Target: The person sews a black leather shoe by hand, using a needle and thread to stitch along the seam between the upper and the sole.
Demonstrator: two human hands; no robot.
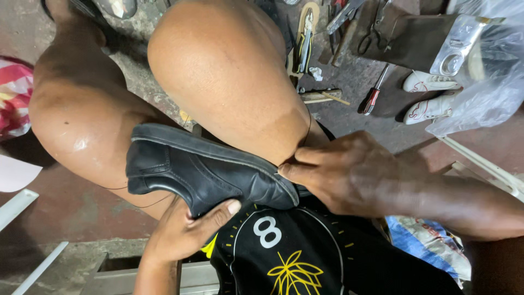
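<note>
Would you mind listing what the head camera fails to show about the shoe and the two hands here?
- Black shoe: its sole side is turned away; the toe tip is covered by the right hand.
- Right hand: whatever the fingertips pinch is too small to see.
- Left hand: most fingers are hidden under the shoe.
- Tools on the floor: cut off by the top edge.

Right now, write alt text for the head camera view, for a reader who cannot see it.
A seated person holds a black leather shoe across their bare knees: the left hand cups it from below, and the right hand pinches at its toe end. On the floor beyond lie a red-handled screwdriver, pliers and small white shoes.
</note>
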